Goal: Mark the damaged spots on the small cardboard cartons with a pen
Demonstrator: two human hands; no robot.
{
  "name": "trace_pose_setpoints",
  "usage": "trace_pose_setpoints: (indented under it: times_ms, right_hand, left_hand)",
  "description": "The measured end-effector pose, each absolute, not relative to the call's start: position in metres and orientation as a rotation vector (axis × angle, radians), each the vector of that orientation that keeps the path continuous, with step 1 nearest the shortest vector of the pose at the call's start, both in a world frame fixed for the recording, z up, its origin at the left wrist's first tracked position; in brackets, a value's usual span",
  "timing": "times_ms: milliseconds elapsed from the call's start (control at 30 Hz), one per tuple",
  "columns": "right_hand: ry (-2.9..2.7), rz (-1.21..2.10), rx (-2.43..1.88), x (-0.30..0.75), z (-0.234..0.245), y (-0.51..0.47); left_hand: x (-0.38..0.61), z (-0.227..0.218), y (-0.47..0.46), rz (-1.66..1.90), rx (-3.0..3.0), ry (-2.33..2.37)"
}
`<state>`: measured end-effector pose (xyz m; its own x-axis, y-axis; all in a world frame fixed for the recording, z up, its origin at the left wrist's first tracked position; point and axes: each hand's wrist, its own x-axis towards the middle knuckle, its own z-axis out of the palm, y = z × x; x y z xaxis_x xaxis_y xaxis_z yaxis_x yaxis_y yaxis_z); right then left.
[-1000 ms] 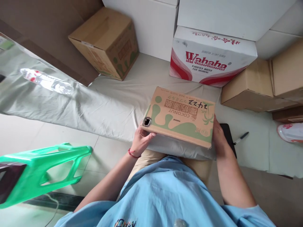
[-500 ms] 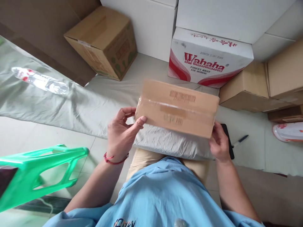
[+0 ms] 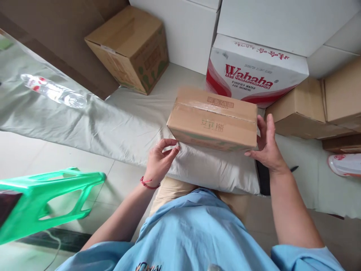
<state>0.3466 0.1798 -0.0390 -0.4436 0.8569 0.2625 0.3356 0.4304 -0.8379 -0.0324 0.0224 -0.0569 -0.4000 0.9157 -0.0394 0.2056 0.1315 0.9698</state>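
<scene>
A sealed brown cardboard box (image 3: 214, 116) with faint printing and clear tape along its top seam is in front of me, above the grey cloth (image 3: 208, 165); I cannot tell whether it rests on it. My left hand (image 3: 162, 160), a red cord bracelet on its wrist, is closed in a pinch at the box's lower left corner. At the box's right end is my right hand (image 3: 267, 145), fingers spread and thumb near the lower right corner. Partly behind this hand lies a flat black object (image 3: 263, 178), with a pen (image 3: 294, 168) close by.
A white and red water carton (image 3: 254, 75) stands behind the box, with a brown carton (image 3: 129, 49) to its left. More brown cartons (image 3: 299, 105) are on the right. A plastic bottle (image 3: 55, 90) lies at left, above a green stool (image 3: 56, 199) on the floor.
The box has moved slightly away from me and tipped so that its printed front side shows. My right hand has opened and moved up along its end; my left has shifted right to the lower corner.
</scene>
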Motion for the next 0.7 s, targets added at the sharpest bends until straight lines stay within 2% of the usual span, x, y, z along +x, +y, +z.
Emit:
trace_pose_setpoints:
  times_ms: [200,567,700]
  right_hand:
    - [-2.013,0.920,-0.971,0.325,-0.015,0.198]
    - [-2.120,1.117,-0.954,0.314,0.018,0.217]
    - [-2.111,1.031,-0.972,0.306,0.015,0.200]
  left_hand:
    - [-0.032,-0.092,0.020,1.254,1.427,1.981]
    - [-0.012,-0.098,0.021,1.071,1.900,2.028]
    - [-0.013,-0.100,0.021,1.056,1.951,2.046]
